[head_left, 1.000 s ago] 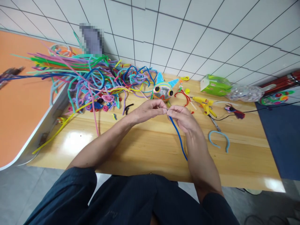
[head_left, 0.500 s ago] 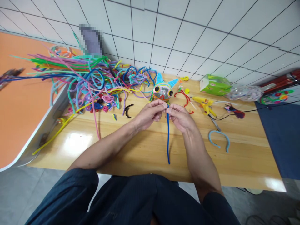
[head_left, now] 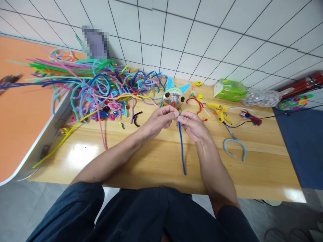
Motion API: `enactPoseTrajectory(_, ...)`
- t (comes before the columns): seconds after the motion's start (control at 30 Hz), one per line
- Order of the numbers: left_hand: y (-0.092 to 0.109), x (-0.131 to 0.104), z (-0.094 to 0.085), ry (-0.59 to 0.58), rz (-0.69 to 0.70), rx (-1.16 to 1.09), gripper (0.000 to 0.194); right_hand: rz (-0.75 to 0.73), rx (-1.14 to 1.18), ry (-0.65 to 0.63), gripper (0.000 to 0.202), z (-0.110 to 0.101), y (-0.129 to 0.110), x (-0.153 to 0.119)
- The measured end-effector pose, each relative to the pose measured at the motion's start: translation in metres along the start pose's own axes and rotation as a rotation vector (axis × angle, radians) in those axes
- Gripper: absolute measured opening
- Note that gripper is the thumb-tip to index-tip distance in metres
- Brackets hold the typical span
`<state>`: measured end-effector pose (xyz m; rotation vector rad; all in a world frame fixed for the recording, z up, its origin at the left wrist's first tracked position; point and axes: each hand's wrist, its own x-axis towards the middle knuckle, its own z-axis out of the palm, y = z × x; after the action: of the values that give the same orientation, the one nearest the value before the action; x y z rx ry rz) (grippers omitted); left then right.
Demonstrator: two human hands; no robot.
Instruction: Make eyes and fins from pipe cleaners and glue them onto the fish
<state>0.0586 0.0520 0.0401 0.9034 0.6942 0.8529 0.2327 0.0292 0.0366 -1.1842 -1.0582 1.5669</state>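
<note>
A blue pipe cleaner (head_left: 182, 148) hangs down from my fingertips toward the table's front. Its upper end is pinched between my left hand (head_left: 164, 121) and my right hand (head_left: 192, 124), which meet at the tips. Both hands are closed, and the pinched end itself is mostly hidden. Just beyond them sits a round craft figure (head_left: 173, 98) with big black-centred eyes and two light-blue pointed ears. Its lower part is covered by my fingers.
A tangled heap of coloured pipe cleaners (head_left: 101, 80) fills the left back. To the right lie a yellow glue gun (head_left: 217, 110), scissors (head_left: 230, 131), a curved light-blue pipe cleaner (head_left: 234, 141) and a green packet (head_left: 229, 90). Black bent pieces (head_left: 136, 119) lie left of my hands.
The blue pipe cleaner's lower end has swung slightly to the right. My fingers stay pinched at its top, and the whole view has shifted a little.
</note>
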Motion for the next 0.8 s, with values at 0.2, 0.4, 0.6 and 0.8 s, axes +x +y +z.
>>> enactPoseTrajectory(0.2, -0.007, 0.002, 0.005, 0.089, -0.090, -0.134, 0.034, 0.061, 0.068, 0.021, 0.051, 0.000, 0.009, 0.008)
enactPoseTrajectory(0.4, 0.020, 0.006, -0.018, -0.155, 0.020, 0.261, 0.024, 0.106, 0.002, -0.089, 0.046, -0.014, -0.003, -0.001)
enactPoseTrajectory(0.6, 0.015, 0.004, -0.015, -0.101, 0.014, 0.219, 0.021, 0.073, 0.010, -0.069, 0.045, -0.008, -0.001, -0.003)
enactPoseTrajectory(0.8, -0.010, 0.000, 0.008, 0.119, -0.072, -0.289, 0.033, -0.025, 0.080, 0.046, 0.055, 0.006, 0.015, 0.006)
